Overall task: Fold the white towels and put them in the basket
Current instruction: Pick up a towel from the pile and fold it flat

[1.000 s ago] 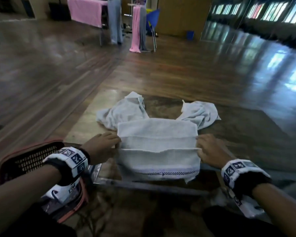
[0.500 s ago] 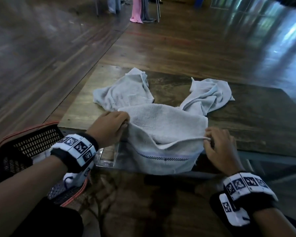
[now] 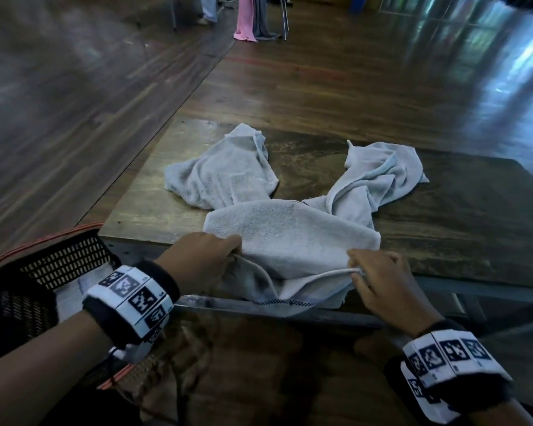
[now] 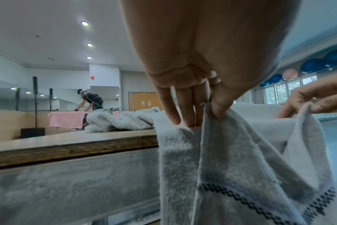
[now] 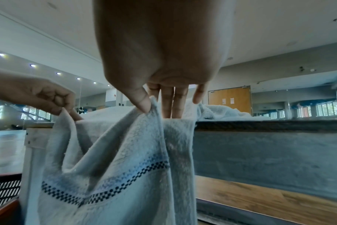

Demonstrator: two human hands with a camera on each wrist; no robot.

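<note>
Head view first: half-folded towel (image 3: 290, 241) draped over the near edge of the table (image 3: 443, 241), striped hem hanging below the lip. Left hand (image 3: 202, 261) pinching the near-left corner, right hand (image 3: 379, 281) pinching the near-right edge, cloth sagging between them. Best played by lifting both corners level, drawing the slack taut, then carrying the hem forward onto the far half so the edges meet square. Two more crumpled towels behind, one far left (image 3: 222, 173), one far right (image 3: 379, 176), both touching the working towel's far edge and likely to catch the fold unless kept clear. Basket (image 3: 53, 262) down at the left, just beside the table corner, white cloth already inside, easy reach for the drop. Pink cloth (image 3: 245, 16) hanging well apart across the floor

Left wrist view: thumb and fingers (image 4: 219, 109) closed narrow on the upright towel edge, remaining fingers pointing down onto the cloth at the table lip. Checked stripe (image 4: 260, 202) low on the hanging part. Another person at a pink-covered table (image 4: 65, 119) far off

Right wrist view: thumb (image 5: 142, 105) pressed to the hem, a tight pinch, other fingers extended behind the cloth. Left hand's curled grip visible opposite. Hem sagging between, so even tension wanted before folding
</note>
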